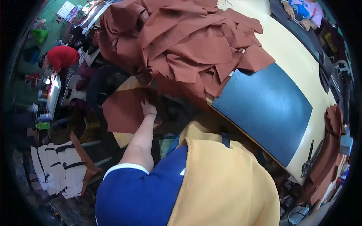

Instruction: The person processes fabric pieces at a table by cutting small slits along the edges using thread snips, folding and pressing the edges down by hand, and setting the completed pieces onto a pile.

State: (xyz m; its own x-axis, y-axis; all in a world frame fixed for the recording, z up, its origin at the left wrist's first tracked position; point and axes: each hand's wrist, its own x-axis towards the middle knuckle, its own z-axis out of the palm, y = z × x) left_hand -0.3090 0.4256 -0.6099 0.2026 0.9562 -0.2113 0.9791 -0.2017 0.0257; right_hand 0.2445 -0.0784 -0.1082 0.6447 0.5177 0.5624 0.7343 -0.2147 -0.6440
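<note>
My left hand (pixel 148 108) reaches out to the left, its fingers spread and resting on a flat reddish-brown sheet (pixel 122 111). Beneath that sheet, the edge of a yellowish sheet or board (pixel 122 139) sticks out. Just beyond the hand, a large heap of reddish-brown sheets (pixel 188 49) lies crumpled and overlapping on the cream table (pixel 292 49). A dark blue glossy board (pixel 267 109) lies at the near edge of the table, partly under the heap. My right hand is outside the picture.
Black strips (pixel 301 34) run along the table's far side, near a person (pixel 301 15). More brown sheets (pixel 328 150) hang at the right. On the left are a person in red (pixel 62 58), a chair (pixel 73 88) and a stack of pale pieces (pixel 58 169).
</note>
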